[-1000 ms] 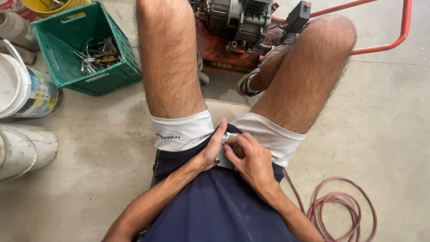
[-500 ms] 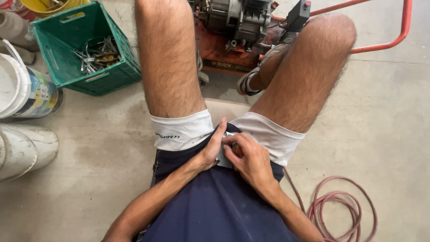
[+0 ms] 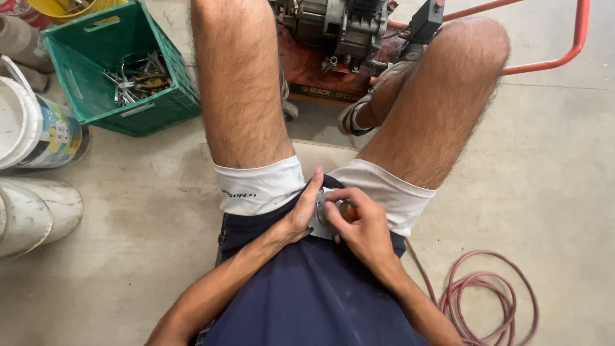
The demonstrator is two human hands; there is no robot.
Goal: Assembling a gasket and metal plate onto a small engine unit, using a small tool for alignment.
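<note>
I sit with both legs spread and look down at my lap. My left hand rests flat against the left edge of a small grey metal plate and steadies it on my shorts. My right hand curls over the plate's right side, its fingers closed around a small tool with a reddish handle that is mostly hidden. The two hands touch each other over the plate.
A red motor machine with a red tube frame stands between my feet. A green crate with metal hand tools sits at the far left, buckets beside it. A pink coiled hose lies at the right.
My right hand has shifted slightly over the plate, its fingers curling tighter. My left hand and legs stay where they were.
</note>
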